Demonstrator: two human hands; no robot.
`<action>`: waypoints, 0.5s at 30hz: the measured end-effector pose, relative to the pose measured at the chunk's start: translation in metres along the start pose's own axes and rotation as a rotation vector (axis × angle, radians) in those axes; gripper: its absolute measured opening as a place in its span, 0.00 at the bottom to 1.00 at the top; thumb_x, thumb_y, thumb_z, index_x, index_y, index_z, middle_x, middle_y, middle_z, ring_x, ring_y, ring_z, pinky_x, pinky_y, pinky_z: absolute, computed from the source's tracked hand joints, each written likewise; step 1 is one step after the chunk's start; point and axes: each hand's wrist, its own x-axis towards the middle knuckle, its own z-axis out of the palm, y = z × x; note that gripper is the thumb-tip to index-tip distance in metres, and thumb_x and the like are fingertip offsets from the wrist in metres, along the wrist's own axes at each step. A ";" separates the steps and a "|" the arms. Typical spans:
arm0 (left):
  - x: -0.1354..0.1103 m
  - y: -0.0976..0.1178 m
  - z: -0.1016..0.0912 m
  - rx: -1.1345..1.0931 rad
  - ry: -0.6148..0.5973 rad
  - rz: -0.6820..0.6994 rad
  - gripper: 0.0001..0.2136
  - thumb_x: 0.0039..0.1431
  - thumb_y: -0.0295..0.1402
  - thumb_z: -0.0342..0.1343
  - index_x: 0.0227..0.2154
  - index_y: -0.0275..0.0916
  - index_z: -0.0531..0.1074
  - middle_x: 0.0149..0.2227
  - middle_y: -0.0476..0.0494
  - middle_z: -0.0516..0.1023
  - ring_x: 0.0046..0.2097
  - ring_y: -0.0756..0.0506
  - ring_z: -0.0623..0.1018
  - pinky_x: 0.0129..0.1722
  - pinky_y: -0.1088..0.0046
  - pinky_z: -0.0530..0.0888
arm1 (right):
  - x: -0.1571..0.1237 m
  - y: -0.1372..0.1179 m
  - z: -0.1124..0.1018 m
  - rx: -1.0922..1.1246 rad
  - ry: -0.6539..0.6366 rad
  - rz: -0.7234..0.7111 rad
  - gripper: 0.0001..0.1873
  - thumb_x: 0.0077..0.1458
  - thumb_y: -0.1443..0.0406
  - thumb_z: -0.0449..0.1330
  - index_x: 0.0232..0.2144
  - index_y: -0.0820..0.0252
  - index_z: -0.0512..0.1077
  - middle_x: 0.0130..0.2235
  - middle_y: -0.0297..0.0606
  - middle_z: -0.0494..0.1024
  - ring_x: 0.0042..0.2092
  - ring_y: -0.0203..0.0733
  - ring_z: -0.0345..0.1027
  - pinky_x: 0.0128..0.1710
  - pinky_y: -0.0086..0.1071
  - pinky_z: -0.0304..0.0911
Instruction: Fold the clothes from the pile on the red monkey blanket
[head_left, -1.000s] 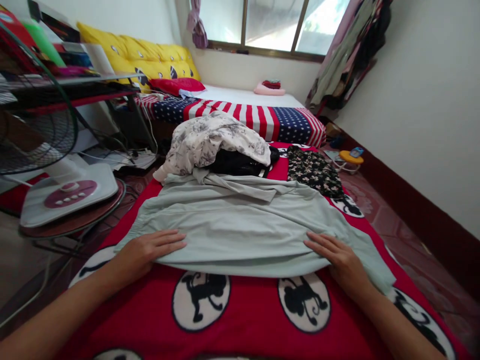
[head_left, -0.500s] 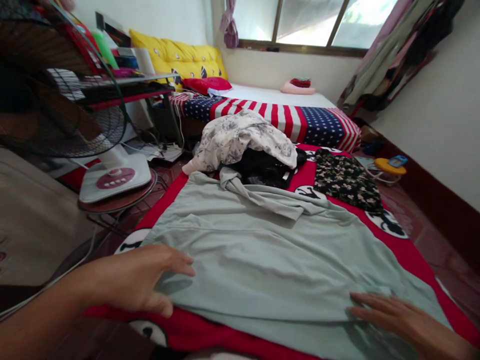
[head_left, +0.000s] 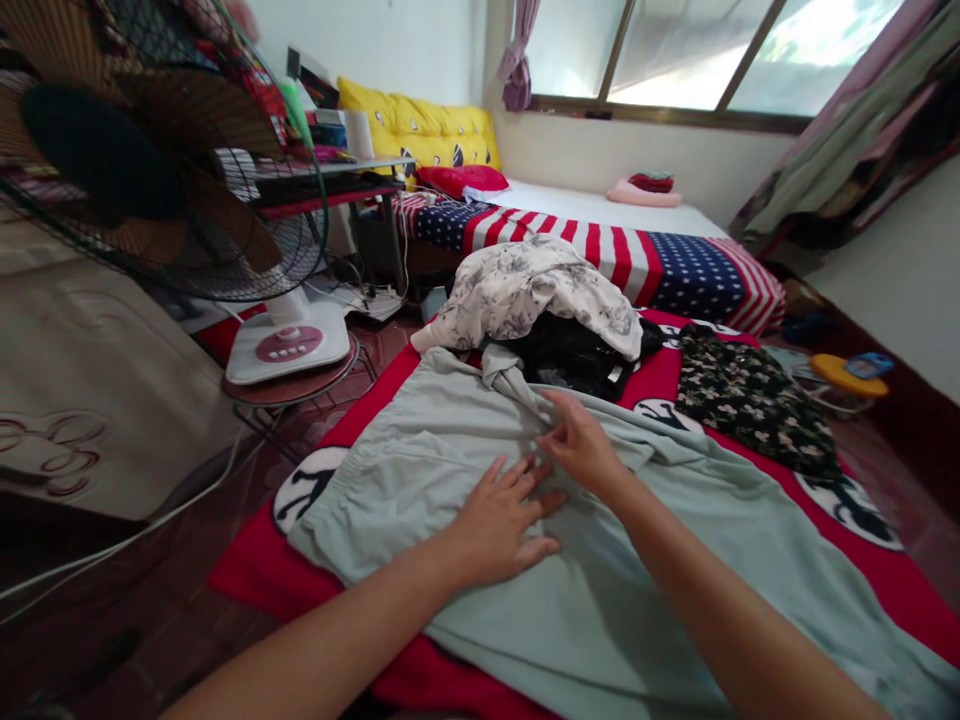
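A pale green garment (head_left: 420, 500), with a gathered edge at its left end, lies spread and slightly wrinkled before me. My left hand (head_left: 506, 525) rests palm down on its middle, fingers spread. Just beyond it, my right hand (head_left: 581, 445) pinches at the twisted cloth tie (head_left: 514, 380) that lies across the garment's far side; the exact grip is partly hidden. Touching the garment's far edge is a heap made of a white floral cloth (head_left: 540, 285) and black clothing (head_left: 574, 355).
Under the clothes is a red blanket (head_left: 255, 560) with black-and-white patches. A dark floral cloth (head_left: 750, 400) lies at the right. The fan (head_left: 285, 340) stands on a round stool at the left. A bed with a flag-patterned cover (head_left: 577, 240) is behind, beside a yellow stool (head_left: 847, 375).
Both hands have moved inward and away from me, from the garment's near edge to its middle and the tie. My view has swung left, showing more of the fan.
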 end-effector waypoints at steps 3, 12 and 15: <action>-0.001 -0.003 -0.004 -0.032 0.004 0.004 0.27 0.61 0.52 0.49 0.61 0.49 0.61 0.67 0.41 0.56 0.68 0.37 0.53 0.65 0.46 0.50 | 0.022 0.000 0.009 -0.248 0.016 0.073 0.36 0.49 0.64 0.62 0.61 0.63 0.61 0.56 0.52 0.72 0.45 0.49 0.74 0.46 0.40 0.68; -0.002 -0.006 -0.005 -0.074 0.009 0.020 0.26 0.63 0.53 0.45 0.61 0.49 0.62 0.67 0.42 0.58 0.68 0.38 0.54 0.65 0.48 0.51 | 0.026 0.004 -0.053 0.249 0.461 0.197 0.15 0.50 0.55 0.61 0.30 0.62 0.76 0.21 0.30 0.69 0.23 0.34 0.62 0.23 0.27 0.58; -0.003 -0.007 -0.003 -0.080 0.002 0.017 0.26 0.63 0.52 0.45 0.62 0.49 0.61 0.68 0.42 0.56 0.68 0.38 0.54 0.65 0.48 0.52 | -0.005 0.010 -0.097 0.524 0.877 0.185 0.13 0.48 0.56 0.63 0.32 0.59 0.74 0.29 0.31 0.72 0.25 0.33 0.62 0.22 0.28 0.64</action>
